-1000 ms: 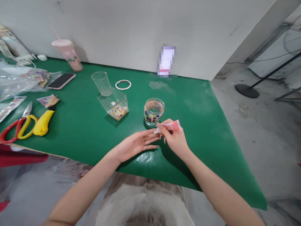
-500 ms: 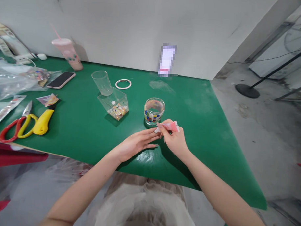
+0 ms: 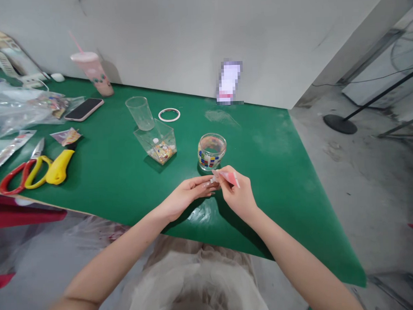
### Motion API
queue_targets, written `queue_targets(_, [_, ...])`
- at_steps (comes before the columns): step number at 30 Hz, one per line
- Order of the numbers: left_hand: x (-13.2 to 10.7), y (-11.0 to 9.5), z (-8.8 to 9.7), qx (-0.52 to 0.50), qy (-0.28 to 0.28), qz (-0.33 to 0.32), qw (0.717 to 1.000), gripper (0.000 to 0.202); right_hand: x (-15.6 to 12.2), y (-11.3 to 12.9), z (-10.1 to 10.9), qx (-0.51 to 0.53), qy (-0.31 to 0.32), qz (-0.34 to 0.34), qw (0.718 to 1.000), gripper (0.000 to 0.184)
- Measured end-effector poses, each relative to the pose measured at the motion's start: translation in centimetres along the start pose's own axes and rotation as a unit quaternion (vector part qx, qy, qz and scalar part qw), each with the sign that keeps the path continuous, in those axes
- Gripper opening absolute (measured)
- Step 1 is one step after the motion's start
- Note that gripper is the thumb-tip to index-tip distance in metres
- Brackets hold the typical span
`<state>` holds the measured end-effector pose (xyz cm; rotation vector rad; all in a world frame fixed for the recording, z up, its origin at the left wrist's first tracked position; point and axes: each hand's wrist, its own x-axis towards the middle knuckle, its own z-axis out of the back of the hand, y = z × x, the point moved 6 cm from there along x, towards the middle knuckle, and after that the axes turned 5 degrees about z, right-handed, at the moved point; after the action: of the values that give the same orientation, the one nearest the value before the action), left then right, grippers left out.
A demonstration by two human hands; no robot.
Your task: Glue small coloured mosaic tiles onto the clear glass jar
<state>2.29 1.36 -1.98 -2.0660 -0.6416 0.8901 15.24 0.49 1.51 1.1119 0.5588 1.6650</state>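
My right hand (image 3: 240,194) is closed around a small pink-and-white squeeze tube (image 3: 232,178), its pale tip pointing left. My left hand (image 3: 190,195) meets that tip with thumb and fingers pressed together; whatever lies between them is too small to make out. Just beyond both hands stands a clear glass cup (image 3: 212,152), upright, with rows of coloured mosaic pieces around its lower side. To its left, an angular clear container (image 3: 157,143) holds small mixed-colour pieces.
A clear tumbler (image 3: 139,114) and a white ring (image 3: 169,114) sit behind the container. Scissors (image 3: 22,172), a yellow-handled tool (image 3: 60,168), a dark-screened phone (image 3: 84,109), a pink cup with straw (image 3: 94,74) and plastic bags (image 3: 18,107) occupy the left. A blurred lit screen (image 3: 229,82) leans against the wall.
My left fingers, stretched out before, have drawn in, and the thumb has come to the tube's tip. The tube has shifted slightly left and tilted more downward at its pink end.
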Motion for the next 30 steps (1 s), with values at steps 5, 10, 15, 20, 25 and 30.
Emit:
queue_targets(5, [0.1,0.1,0.1,0.008,0.004,-0.006,1.0,0.038,0.0,0.7,-0.1,-0.05,0.016,0.031,0.998,0.02])
queue_targets(10, [0.1,0.3,0.4,0.015,0.002,-0.001,1.0,0.037,0.0,0.5,-0.3,-0.086,0.027,0.042,0.995,0.021])
queue_targets(15, [0.1,0.1,0.4,-0.013,-0.02,0.013,1.0,0.035,-0.1,0.1,-0.4,-0.076,0.035,0.022,0.996,0.019])
queue_targets(20, [0.0,-0.1,0.9,-0.031,-0.039,0.016,0.999,0.032,0.5,-0.7,1.3,-0.013,-0.036,-0.039,0.999,0.018])
queue_targets(25, [-0.1,-0.2,1.3,-0.033,-0.033,0.015,0.999,0.031,1.8,-3.5,3.9,0.149,-0.056,-0.218,0.963,0.045])
queue_targets(30, [-0.3,-0.3,1.5,-0.043,-0.042,0.016,0.998,0.03,1.7,-5.9,4.6,0.136,0.007,-0.29,0.947,0.084])
